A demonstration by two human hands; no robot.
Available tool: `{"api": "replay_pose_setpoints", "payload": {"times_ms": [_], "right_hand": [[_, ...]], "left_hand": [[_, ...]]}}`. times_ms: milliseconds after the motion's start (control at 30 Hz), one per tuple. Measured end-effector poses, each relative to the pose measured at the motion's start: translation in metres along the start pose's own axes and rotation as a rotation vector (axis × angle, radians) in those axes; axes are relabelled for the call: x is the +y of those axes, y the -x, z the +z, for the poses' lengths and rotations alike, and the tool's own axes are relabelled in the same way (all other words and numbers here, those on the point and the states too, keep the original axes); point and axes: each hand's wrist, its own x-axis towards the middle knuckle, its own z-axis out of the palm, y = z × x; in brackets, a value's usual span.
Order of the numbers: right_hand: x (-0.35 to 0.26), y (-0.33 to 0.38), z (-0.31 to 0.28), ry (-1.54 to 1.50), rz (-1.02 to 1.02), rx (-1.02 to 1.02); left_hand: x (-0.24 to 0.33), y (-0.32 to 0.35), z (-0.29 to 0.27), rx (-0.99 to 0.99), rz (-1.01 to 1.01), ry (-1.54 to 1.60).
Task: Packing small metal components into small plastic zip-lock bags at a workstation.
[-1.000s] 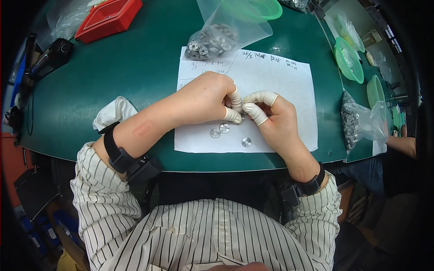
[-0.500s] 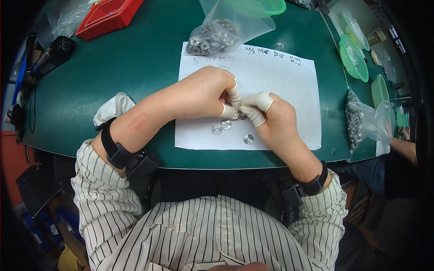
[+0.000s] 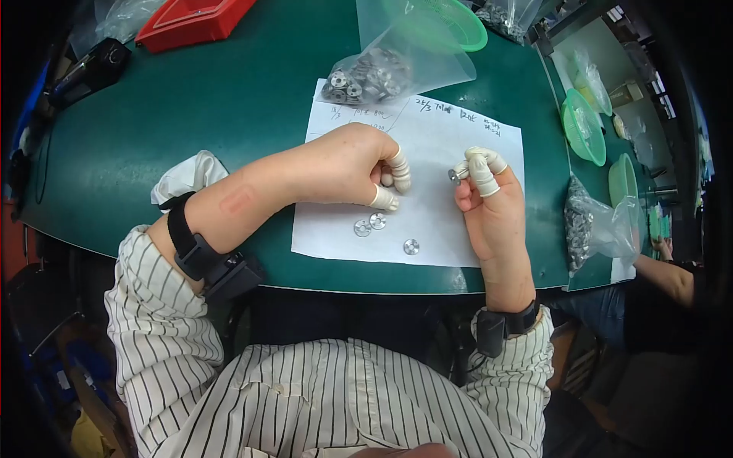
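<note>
My right hand is raised over the right part of a white paper sheet, pinching a small round metal part between fingertips in white finger cots. My left hand hovers above the middle of the sheet. Its thumb and cot-covered fingers are curved but apart, and nothing shows between them. Below it lie two silver metal discs with central holes, an upper disc and a lower disc, side by side. A third disc lies apart near the sheet's front edge.
A clear bag of metal parts lies across the sheet's far edge, beside a green basket. Far left are a red tray and a black device. Another parts bag stands at right, near another person's arm.
My hands were together over the discs; now they are apart. The right hand has moved right and up with the metal part, while the left stays nearly in place with its fingers parted.
</note>
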Motion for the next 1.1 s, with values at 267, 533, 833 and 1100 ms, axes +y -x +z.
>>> {"api": "replay_pose_setpoints", "payload": {"times_ms": [267, 533, 833, 1100], "right_hand": [[0.000, -0.006, -0.014, -0.236, 0.070, -0.006], [0.003, -0.009, -0.023, -0.360, 0.100, -0.027], [0.016, 0.010, 0.006, 0.589, -0.302, 0.008], [0.018, 0.006, 0.010, 0.975, -0.566, -0.120]], "left_hand": [[-0.005, 0.000, 0.001, 0.009, 0.037, -0.002], [-0.007, 0.000, 0.002, 0.021, 0.065, 0.001], [-0.008, 0.001, 0.006, 0.107, 0.092, -0.063], [-0.008, -0.007, 0.016, 0.197, 0.122, -0.115]]}}
